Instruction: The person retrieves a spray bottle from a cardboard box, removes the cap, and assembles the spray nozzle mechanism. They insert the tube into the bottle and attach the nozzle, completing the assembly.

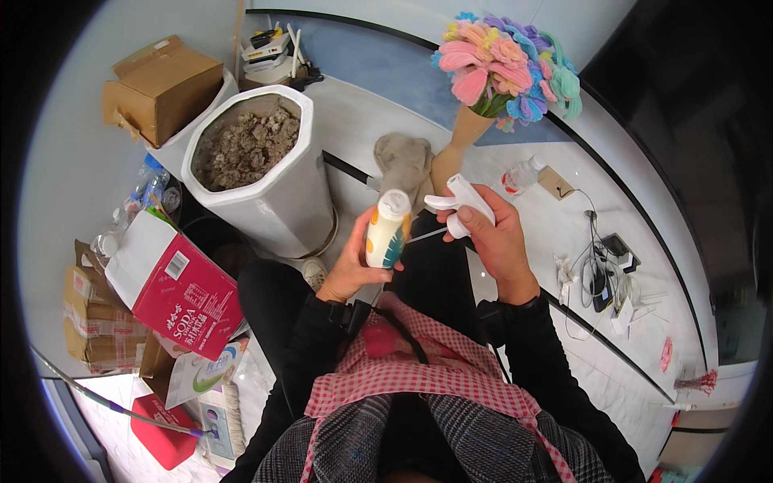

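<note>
My left hand (346,264) is wrapped round a white bottle (383,241) patterned with orange spots and teal leaves. The bottle stands nearly upright in front of my lap, its narrower top facing up. Just to its right, my right hand (504,241) grips a white trigger spray head (467,200). The spray head is apart from the bottle. A thin pale tube (427,235) runs from near the spray head leftward toward the bottle; where its left end lies is hidden.
A white planter of dry soil (254,145) stands ahead left. Cardboard boxes (165,84) and a red carton (189,290) crowd the left. Ahead are a grey cloth-like lump (401,165) and a colourful bouquet (507,68). A clear bottle (522,175) and tangled cables (597,270) lie right.
</note>
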Available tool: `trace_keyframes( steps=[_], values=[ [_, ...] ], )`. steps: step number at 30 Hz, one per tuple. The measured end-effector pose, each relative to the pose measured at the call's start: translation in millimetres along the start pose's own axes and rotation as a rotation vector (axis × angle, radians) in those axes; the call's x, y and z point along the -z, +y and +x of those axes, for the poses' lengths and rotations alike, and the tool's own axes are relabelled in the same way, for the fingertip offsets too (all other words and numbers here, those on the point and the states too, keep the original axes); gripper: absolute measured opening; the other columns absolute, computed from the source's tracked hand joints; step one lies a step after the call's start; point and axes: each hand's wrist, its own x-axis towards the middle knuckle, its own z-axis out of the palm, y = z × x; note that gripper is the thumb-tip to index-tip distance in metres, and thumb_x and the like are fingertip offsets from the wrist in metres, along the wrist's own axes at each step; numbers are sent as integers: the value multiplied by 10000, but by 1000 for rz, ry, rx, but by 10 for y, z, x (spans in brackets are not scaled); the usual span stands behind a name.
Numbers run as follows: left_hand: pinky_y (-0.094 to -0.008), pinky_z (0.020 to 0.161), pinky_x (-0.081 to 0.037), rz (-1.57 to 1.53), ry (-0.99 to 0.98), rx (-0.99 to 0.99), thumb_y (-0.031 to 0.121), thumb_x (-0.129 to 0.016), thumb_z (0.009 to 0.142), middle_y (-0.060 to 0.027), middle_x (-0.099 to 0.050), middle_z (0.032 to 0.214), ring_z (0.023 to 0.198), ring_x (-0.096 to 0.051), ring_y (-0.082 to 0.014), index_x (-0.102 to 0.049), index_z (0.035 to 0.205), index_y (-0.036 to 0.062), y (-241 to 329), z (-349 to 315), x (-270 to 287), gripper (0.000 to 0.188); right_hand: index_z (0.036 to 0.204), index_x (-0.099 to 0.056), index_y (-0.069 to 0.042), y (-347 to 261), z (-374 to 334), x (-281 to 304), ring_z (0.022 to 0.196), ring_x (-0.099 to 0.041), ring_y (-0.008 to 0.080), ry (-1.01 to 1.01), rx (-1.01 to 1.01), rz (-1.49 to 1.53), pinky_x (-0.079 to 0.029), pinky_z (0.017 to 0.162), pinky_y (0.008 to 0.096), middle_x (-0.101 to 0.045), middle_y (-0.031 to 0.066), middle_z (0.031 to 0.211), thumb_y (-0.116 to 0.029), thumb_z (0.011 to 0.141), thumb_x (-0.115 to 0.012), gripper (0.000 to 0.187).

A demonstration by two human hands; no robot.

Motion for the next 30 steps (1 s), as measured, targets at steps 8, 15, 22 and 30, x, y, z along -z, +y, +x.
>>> trace_keyframes(
  steps=[8,15,22,30],
  values=[
    [-431,1003,-512,111,-7,60,6,-849,710,-85,-430,1461,1294,-487,-220,-160,1578,119,113,-126,-135,1114,1265,-608,21,83,80,-260,973,-648,115,-112,-43,8,-556,817,275,-683,63,1102,-152,967,-678,352],
    [-362,1139,-306,301,116,-73,137,-850,734,-74,-463,1384,1334,-410,-197,-295,1499,47,-49,-160,-41,949,1219,-632,-5,315,94,-546,956,-619,90,-123,68,-241,-508,836,260,-694,35,1057,-144,915,-741,351],
    [-369,1089,-385,444,319,-211,154,-884,695,-95,-473,1383,1267,-484,-213,-264,1534,70,45,-212,-178,1046,1217,-639,1,460,169,-517,971,-625,94,-170,-41,-52,-505,859,259,-692,20,1065,-117,894,-752,363],
    [-400,1058,-442,952,510,-237,154,-879,654,-177,-528,1337,1245,-548,-308,-302,1512,62,276,-333,-279,1039,1220,-644,8,574,215,-483,1023,-622,104,-230,-47,74,-496,907,264,-682,25,1101,-74,876,-752,370]
  ],
)
